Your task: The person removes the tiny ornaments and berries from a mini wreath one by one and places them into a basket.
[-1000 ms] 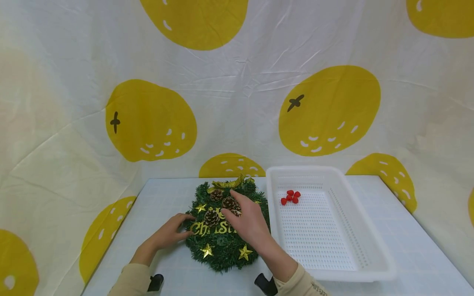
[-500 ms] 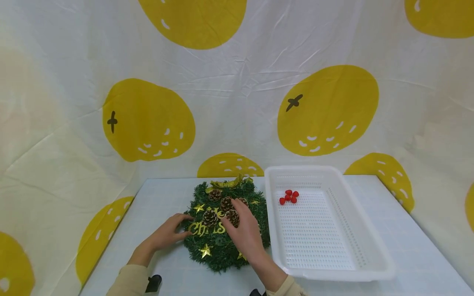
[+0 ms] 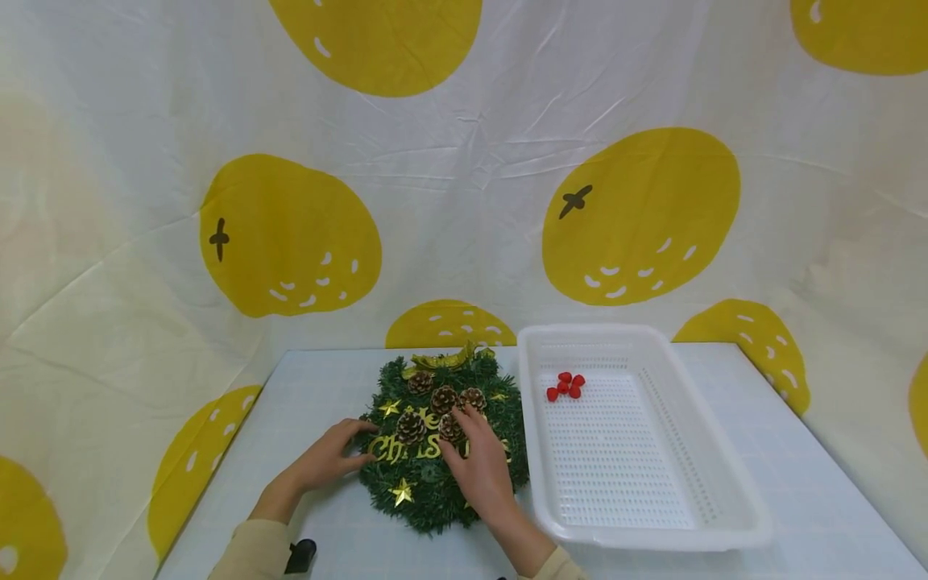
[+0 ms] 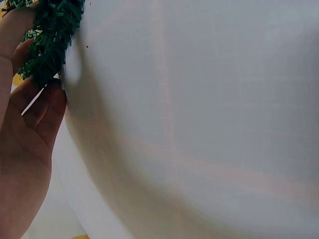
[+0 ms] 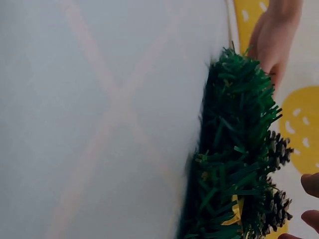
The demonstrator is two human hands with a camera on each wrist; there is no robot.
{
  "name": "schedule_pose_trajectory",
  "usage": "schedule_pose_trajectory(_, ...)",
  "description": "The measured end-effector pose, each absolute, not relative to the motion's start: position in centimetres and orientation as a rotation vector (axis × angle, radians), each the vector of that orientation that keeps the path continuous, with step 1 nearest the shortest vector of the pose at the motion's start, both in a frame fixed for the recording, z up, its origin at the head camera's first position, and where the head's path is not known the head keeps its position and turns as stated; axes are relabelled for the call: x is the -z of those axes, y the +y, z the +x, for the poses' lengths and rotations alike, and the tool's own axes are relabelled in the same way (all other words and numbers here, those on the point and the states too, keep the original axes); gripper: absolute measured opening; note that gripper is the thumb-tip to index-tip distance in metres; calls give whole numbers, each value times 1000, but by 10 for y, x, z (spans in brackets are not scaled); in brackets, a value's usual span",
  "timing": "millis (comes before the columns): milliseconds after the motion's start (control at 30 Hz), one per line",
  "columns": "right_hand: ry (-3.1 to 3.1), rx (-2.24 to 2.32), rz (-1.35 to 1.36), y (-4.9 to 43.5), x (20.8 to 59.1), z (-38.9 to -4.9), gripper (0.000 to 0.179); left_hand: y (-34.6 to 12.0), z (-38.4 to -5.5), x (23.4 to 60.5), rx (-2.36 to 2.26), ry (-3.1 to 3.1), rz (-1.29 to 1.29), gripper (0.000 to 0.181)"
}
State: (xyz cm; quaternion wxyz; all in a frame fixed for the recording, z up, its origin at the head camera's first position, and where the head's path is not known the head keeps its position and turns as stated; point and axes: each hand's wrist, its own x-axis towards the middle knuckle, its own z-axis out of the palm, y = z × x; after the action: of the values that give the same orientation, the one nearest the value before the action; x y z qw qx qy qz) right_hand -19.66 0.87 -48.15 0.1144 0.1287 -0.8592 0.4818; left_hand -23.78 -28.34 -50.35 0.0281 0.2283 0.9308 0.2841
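The right hand (image 3: 482,467) has drawn back toward the person, its fingertips now pinching a pine cone (image 3: 450,428) at the wreath's middle. The table (image 3: 797,475) bears the tray (image 3: 714,491) and, just beside it, the wreath (image 3: 435,499). The left hand (image 3: 329,457), fingers spread, touches the wreath's left edge.

Both hands on the wreath (image 3: 442,439) — right hand (image 3: 478,467) fingering a pine cone (image 3: 451,427).
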Motion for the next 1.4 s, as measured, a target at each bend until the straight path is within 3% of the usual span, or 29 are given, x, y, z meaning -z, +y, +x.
schedule_pose_trajectory(1400, -2483, -1225, 383, 6, 494, -210, 46, -282, -235, 498, -864, 2876, 722, 48)
